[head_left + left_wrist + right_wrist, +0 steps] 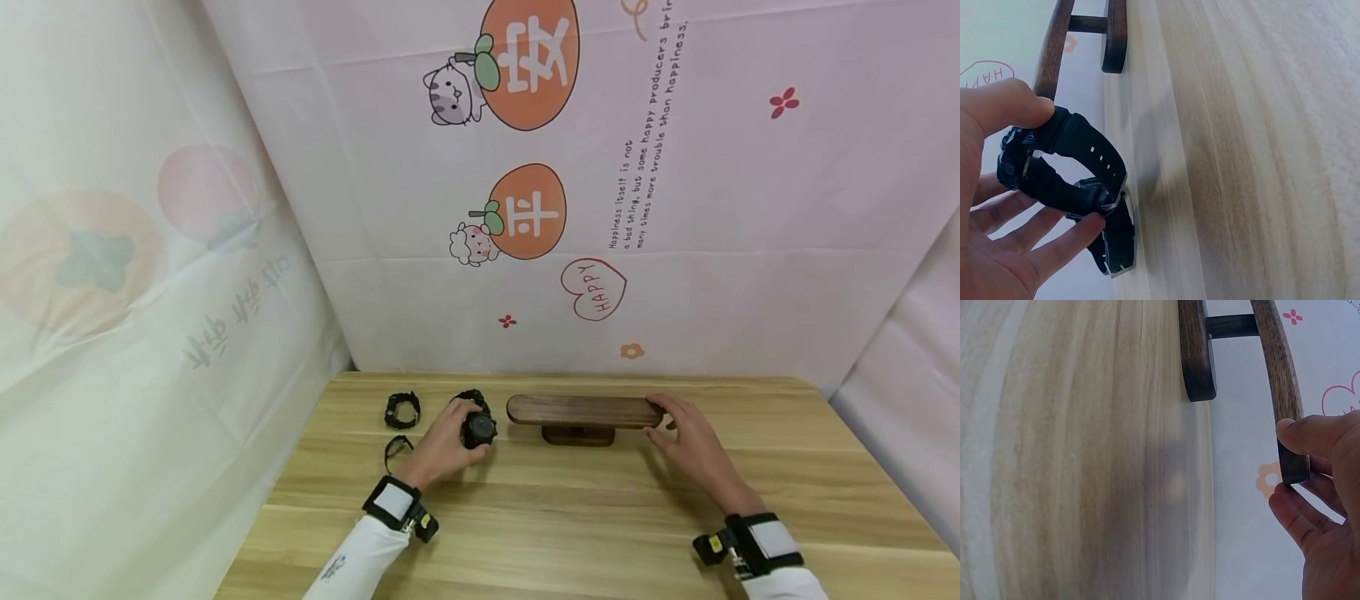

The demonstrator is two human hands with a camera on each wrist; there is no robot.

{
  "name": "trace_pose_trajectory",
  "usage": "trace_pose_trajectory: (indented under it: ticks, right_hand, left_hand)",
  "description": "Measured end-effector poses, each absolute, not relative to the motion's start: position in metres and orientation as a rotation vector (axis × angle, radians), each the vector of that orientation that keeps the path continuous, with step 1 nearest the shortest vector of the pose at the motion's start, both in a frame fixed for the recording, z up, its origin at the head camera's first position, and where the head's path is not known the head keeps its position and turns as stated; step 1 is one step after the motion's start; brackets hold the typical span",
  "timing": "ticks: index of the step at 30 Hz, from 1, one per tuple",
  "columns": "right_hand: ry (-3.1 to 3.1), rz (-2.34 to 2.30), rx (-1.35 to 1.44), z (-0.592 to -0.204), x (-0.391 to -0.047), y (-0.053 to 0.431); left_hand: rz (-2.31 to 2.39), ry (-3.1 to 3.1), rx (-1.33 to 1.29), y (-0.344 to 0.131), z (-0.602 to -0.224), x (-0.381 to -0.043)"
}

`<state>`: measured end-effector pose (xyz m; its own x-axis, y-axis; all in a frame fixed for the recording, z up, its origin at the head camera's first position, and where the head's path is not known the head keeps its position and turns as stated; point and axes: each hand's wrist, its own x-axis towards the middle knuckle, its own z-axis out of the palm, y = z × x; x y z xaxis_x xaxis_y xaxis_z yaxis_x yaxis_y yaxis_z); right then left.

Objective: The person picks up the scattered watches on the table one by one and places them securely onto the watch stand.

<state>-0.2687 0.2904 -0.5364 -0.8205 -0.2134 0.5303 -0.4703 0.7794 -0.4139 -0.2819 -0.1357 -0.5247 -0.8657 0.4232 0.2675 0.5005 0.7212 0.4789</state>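
Observation:
In the left wrist view, a black wristwatch with its strap closed in a loop is held between the thumb and fingers of my left hand. Behind it a second black watch stands on the table; in the head view this watch is partly hidden by the hand. My right hand grips the right end of a dark wooden watch stand, thumb on the near side and fingers behind. The stand's bar rests on a short post over a small wooden base.
Two more black watches lie left of the left hand: one farther back, and a thinner watch nearer, partly covered by the wrist. The light wooden table ends at a printed white cloth behind.

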Motion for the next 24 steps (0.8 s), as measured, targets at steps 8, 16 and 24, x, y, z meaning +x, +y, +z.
trace_pose_trajectory:
  ticks: [8,16,24]
  right_hand:
    - [-2.512,0.764,0.511,-0.5371,-0.2692,0.2910]
    - [-2.511,0.755,0.511,-0.5379,-0.2706,0.2913]
    - [-2.510,0.750,0.511,-0.5376,-0.2699,0.2911]
  left_hand:
    - [-0.868,-2.757,-0.751,-0.1364,-0.5260,-0.2827]
    - [-0.804,-2.754,-0.754,-0.1368,-0.5248,-0.2835]
    - [-0.800,-2.728,-0.765,-0.1355,-0.5257,-0.2854]
